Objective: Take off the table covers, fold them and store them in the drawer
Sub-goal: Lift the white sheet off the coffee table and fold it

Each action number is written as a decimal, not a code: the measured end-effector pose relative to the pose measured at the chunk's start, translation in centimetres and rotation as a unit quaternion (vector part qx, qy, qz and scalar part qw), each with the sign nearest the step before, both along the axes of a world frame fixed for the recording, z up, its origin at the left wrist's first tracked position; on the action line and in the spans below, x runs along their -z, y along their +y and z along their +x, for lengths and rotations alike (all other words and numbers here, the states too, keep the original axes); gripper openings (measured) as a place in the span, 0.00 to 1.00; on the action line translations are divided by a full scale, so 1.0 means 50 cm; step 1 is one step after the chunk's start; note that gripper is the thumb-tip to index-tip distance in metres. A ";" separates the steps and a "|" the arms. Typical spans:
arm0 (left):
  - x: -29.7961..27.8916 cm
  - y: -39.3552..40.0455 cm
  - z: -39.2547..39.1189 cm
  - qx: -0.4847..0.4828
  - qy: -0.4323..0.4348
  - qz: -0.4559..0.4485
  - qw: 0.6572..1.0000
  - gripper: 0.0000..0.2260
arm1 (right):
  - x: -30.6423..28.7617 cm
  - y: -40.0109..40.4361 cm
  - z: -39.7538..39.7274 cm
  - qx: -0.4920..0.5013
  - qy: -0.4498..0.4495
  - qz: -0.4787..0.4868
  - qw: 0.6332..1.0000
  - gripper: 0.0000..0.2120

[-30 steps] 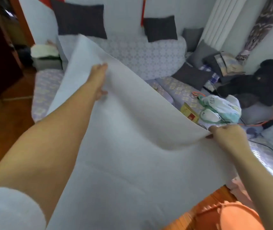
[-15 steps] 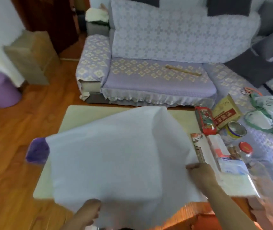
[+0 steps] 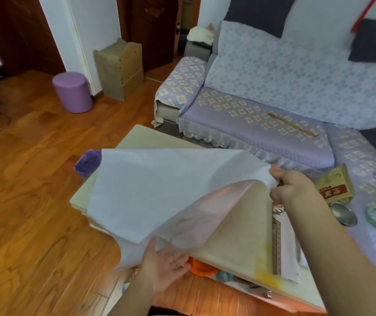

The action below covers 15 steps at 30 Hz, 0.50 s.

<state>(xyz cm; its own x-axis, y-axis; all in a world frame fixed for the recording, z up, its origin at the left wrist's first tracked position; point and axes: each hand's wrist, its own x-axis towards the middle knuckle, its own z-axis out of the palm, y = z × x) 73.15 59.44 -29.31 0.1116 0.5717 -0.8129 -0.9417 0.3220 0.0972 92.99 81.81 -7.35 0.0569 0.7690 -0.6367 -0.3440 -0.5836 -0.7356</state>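
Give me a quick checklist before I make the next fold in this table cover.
1. Right hand pinches a corner of the white cover: ok.
2. Left hand holds the near edge: not ok, fingers open beneath it.
3. Cover clear of the boxes on the sofa: ok.
4. Edges lined up: not ok, the layers lie askew.
5. Cover fully off the table: not ok, part still lies on it.
6. Drawer open: cannot tell.
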 end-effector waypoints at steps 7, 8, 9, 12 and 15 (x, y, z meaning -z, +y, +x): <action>0.042 0.049 -0.008 -0.100 -0.062 -0.054 0.992 0.48 | 0.037 -0.089 0.115 -0.004 -0.027 -0.057 0.998 0.14; 0.037 0.057 0.018 -0.037 -0.050 -0.062 0.996 0.43 | 0.051 -0.103 0.128 0.003 -0.030 -0.064 0.997 0.16; 0.030 0.063 0.052 0.018 -0.041 -0.064 0.997 0.35 | 0.066 -0.116 0.139 0.006 -0.027 -0.071 0.997 0.19; 0.021 0.067 0.145 0.104 0.011 -0.093 0.990 0.16 | 0.110 -0.144 0.162 0.018 -0.019 -0.084 0.996 0.18; 0.019 0.076 0.177 0.072 0.061 -0.101 0.990 0.10 | 0.149 -0.147 0.205 0.047 0.025 -0.037 0.998 0.10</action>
<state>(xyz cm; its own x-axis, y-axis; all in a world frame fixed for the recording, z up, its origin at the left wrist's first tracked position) 82.02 63.26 -30.24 0.0743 0.3809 -0.9216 -0.8703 0.4760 0.1266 103.24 74.46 -14.81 0.0940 0.7121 -0.6957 -0.4353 -0.5991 -0.6720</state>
